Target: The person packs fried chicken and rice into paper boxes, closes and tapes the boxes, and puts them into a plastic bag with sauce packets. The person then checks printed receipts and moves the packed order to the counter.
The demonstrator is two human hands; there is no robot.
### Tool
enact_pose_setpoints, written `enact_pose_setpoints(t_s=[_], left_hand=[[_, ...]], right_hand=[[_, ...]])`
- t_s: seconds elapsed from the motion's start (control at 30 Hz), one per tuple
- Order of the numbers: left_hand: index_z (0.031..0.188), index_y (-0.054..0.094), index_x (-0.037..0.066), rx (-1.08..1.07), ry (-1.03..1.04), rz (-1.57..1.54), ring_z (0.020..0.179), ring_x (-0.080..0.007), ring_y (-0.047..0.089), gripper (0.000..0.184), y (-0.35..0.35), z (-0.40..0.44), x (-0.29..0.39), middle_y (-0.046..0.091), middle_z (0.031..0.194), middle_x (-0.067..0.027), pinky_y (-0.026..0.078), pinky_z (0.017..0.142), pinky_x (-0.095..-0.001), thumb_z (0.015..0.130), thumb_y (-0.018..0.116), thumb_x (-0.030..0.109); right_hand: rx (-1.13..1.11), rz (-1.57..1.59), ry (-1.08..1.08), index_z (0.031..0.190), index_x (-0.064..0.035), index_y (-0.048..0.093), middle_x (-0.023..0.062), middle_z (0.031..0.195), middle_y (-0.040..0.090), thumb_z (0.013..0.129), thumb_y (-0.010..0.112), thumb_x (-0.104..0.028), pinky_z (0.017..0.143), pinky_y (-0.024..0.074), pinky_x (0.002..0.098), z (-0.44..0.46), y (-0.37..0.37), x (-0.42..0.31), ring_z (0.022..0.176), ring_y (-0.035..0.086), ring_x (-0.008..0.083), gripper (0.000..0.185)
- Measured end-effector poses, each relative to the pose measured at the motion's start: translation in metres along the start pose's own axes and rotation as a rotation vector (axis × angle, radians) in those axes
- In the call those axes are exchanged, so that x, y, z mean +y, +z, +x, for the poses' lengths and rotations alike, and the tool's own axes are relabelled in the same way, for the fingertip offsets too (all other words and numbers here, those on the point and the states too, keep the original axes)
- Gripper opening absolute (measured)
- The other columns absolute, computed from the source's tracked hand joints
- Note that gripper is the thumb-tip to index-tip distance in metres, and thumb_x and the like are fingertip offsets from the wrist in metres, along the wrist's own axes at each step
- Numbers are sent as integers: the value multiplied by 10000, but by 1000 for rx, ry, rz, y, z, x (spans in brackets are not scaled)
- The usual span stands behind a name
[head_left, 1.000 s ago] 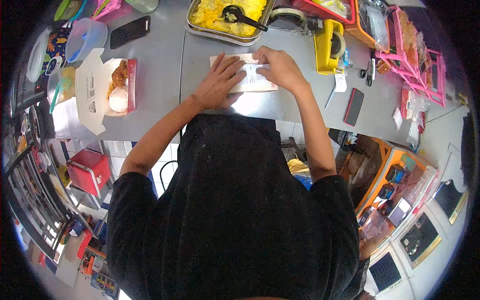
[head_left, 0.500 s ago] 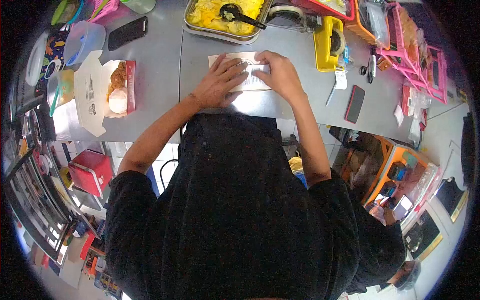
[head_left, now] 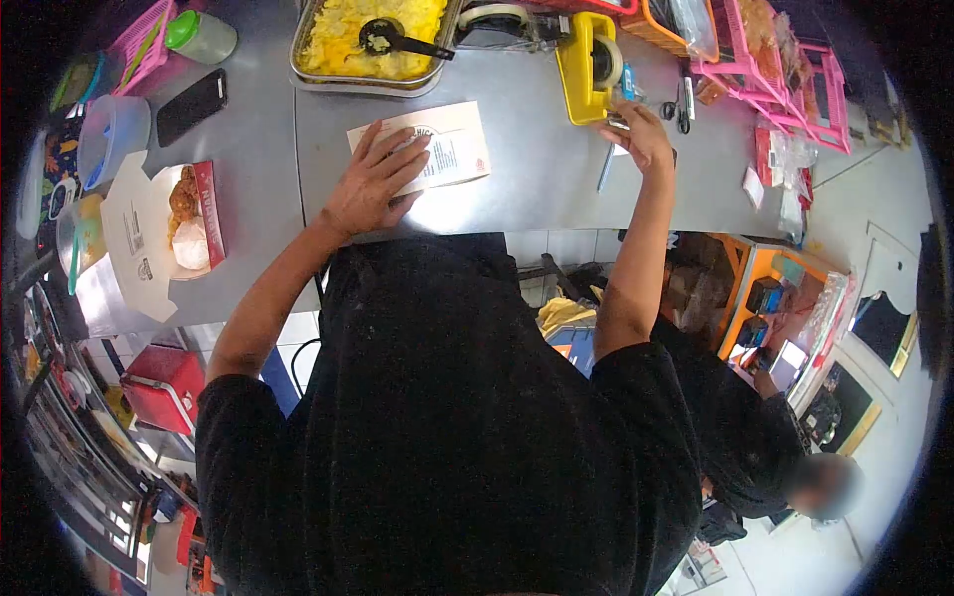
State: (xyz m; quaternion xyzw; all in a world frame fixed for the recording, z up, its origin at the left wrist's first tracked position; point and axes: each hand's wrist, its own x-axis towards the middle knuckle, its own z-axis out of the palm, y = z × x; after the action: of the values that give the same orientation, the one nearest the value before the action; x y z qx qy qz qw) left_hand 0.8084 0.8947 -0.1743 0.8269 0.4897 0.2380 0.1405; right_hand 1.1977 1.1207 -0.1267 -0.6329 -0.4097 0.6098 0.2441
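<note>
My left hand (head_left: 383, 179) lies with fingers spread on the left part of a closed printed carton (head_left: 459, 139). Away to the right, my right hand (head_left: 641, 136) is raised beside the yellow tape dispenser (head_left: 579, 74), its fingers bent near the dispenser's front end; whether they pinch anything is too small to tell. A roll of clear tape (head_left: 607, 62) sits in the dispenser. At the left stands an open box (head_left: 209, 219) holding fried chicken (head_left: 183, 197) and a white round portion (head_left: 190, 243).
Behind the carton is a metal tray (head_left: 373, 86) of yellow food with a black spoon (head_left: 397, 40). A phone (head_left: 192, 107) lies at the left, scissors (head_left: 679, 114) at the right, near pink baskets (head_left: 775, 79). A person in black (head_left: 735, 427) is at the lower right.
My right hand has left the carton and moved right to the tape dispenser. My left hand stays on the carton. The view has shifted, and the other person shows more at the lower right.
</note>
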Motion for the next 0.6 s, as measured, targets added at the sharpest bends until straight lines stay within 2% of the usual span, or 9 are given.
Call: enact_pose_setpoints(t_s=[0.17, 0.37, 0.47, 0.57, 0.6], left_hand=[[1303, 564, 81, 20, 14, -2, 1403, -279, 400, 591, -1, 1, -1, 486, 1477, -76, 182, 1221, -563, 764, 774, 202], [1290, 579, 82, 36, 20, -6, 1404, -277, 402, 580, 0, 1, -1, 493, 1471, -75, 187, 1218, -565, 758, 778, 195], [1296, 577, 87, 17, 11, 7, 1403, -274, 402, 587, 1, 0, 0, 491, 1473, -70, 184, 1220, -566, 754, 778, 190], [1303, 574, 93, 17, -3, 11, 1404, -270, 400, 592, 1, 0, 0, 490, 1474, -64, 180, 1224, -562, 756, 776, 188], [1306, 572, 95, 20, -3, 7, 1404, -269, 399, 593, 1, 0, 0, 490, 1474, -62, 178, 1226, -561, 757, 775, 188]], right_hand=[[82, -5, 15, 1205, 86, 574, 179, 1159, 646, 949, 665, -226, 742, 633, 319, -6, 6, -6, 888, 715, 291, 415], [1, 21, -5, 1179, 90, 576, 163, 1101, 651, 939, 685, -199, 753, 637, 357, -2, 5, -3, 891, 715, 315, 391], [7, 198, -52, 1268, 81, 529, 189, 1206, 620, 975, 624, -168, 882, 593, 430, -13, 8, 4, 1006, 685, 372, 396], [33, 461, -160, 1183, 60, 580, 188, 1168, 631, 975, 609, -114, 949, 551, 500, -31, 10, 34, 1046, 667, 414, 273], [42, 447, -218, 1145, 54, 592, 185, 1152, 636, 975, 604, -104, 958, 546, 504, -32, 13, 42, 1053, 664, 420, 233]])
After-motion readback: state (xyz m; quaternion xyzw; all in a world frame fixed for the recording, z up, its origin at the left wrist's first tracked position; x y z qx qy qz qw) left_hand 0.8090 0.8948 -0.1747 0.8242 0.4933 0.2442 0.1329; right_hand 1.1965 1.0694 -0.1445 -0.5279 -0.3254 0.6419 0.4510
